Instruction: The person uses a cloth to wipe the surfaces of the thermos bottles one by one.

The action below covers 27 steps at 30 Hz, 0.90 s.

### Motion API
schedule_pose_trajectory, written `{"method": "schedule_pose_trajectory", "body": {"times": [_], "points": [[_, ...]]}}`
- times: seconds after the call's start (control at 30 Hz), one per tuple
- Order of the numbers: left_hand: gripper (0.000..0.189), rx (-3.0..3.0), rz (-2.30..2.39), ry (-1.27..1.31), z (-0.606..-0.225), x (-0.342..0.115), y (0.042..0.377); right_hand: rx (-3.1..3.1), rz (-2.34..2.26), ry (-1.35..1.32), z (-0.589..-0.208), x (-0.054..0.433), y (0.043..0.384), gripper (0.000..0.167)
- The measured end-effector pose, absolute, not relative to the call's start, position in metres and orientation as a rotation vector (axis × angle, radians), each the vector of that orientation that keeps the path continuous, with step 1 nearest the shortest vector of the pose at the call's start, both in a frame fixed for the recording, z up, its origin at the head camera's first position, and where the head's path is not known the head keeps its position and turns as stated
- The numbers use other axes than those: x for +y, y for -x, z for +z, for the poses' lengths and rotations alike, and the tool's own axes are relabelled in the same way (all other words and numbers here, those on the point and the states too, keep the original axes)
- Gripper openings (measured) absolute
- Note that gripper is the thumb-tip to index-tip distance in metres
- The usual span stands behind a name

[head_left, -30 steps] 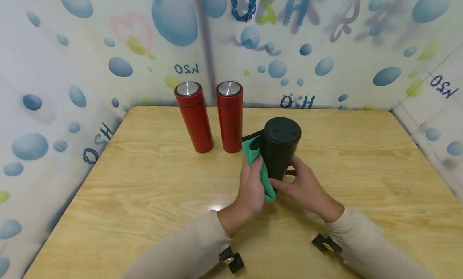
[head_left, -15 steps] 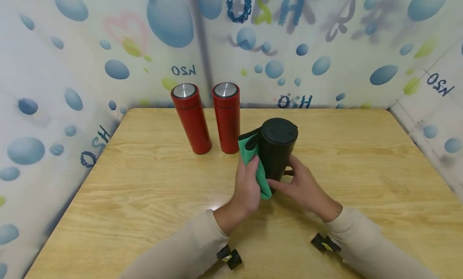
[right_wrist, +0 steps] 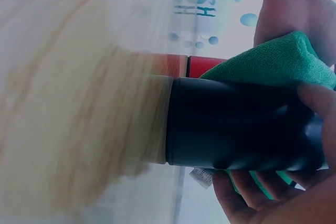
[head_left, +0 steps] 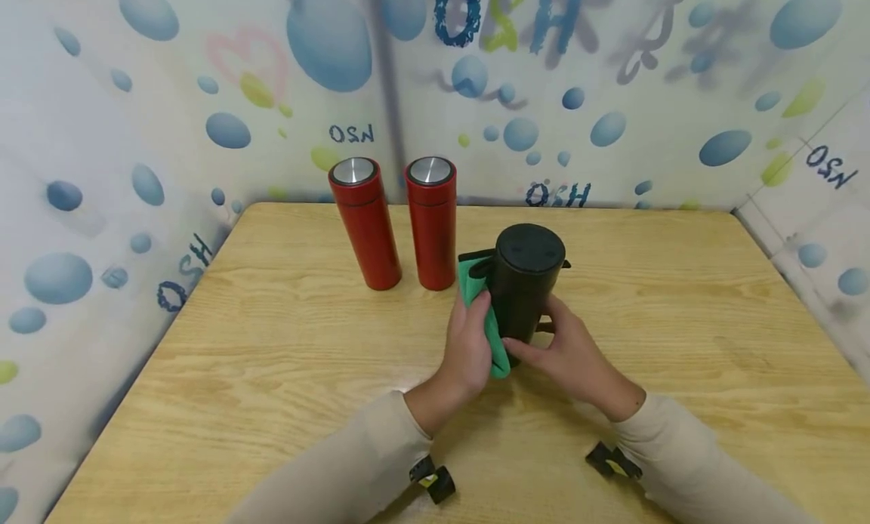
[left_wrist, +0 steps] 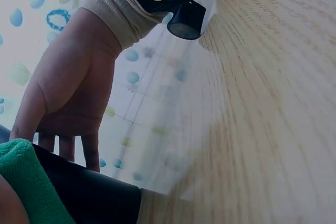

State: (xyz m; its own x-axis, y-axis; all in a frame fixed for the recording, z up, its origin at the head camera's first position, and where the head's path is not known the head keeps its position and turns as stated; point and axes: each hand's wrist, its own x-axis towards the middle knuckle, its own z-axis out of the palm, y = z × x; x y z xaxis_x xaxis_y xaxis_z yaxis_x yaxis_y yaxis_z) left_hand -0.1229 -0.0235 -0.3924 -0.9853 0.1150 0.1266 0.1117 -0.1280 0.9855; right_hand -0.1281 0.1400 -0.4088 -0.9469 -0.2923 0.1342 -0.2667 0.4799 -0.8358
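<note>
A black cylinder [head_left: 519, 294] with a flat top stands on the table in front of me; its exact kind is unclear. My left hand [head_left: 467, 346] holds a green cloth [head_left: 498, 350] with dark edging against the cylinder's left side. The cloth wraps behind, and a dark corner of it pokes out at right near the top. Low on the cylinder's right side, my right hand [head_left: 567, 354] grips it between thumb and fingers. In the right wrist view the cloth [right_wrist: 273, 61] lies along the cylinder [right_wrist: 236, 121], with fingertips curled beneath. The left fingers are mostly hidden.
Two red thermos flasks [head_left: 367, 226] with silver-topped lids stand upright behind and to the left, the right-hand flask [head_left: 433, 226] nearer the cylinder. The wooden table [head_left: 272, 343] meets a patterned wall [head_left: 421, 109] at the back, with further walls at both sides.
A dark cloth corner now sticks out further at the cylinder's upper right. My left hand has shifted only slightly along the cylinder; the right hand keeps its grip. The flasks stay put.
</note>
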Motion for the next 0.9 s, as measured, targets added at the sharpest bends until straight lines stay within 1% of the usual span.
{"method": "schedule_pose_trajectory", "body": {"times": [0.37,0.6,0.9], "points": [[0.034,2.099,2.37,-0.303,-0.392,-0.025,0.123,2.692,-1.507,0.518,-0.41,0.14,0.129,0.064],[0.036,2.081,2.45,-0.408,-0.389,-0.028,0.121,2.692,-1.52,0.555,-0.407,0.137,0.13,0.062],[0.036,2.052,2.388,-0.295,-0.4,-0.025,0.126,2.668,-1.52,0.505,-0.409,0.138,0.126,0.065]]}}
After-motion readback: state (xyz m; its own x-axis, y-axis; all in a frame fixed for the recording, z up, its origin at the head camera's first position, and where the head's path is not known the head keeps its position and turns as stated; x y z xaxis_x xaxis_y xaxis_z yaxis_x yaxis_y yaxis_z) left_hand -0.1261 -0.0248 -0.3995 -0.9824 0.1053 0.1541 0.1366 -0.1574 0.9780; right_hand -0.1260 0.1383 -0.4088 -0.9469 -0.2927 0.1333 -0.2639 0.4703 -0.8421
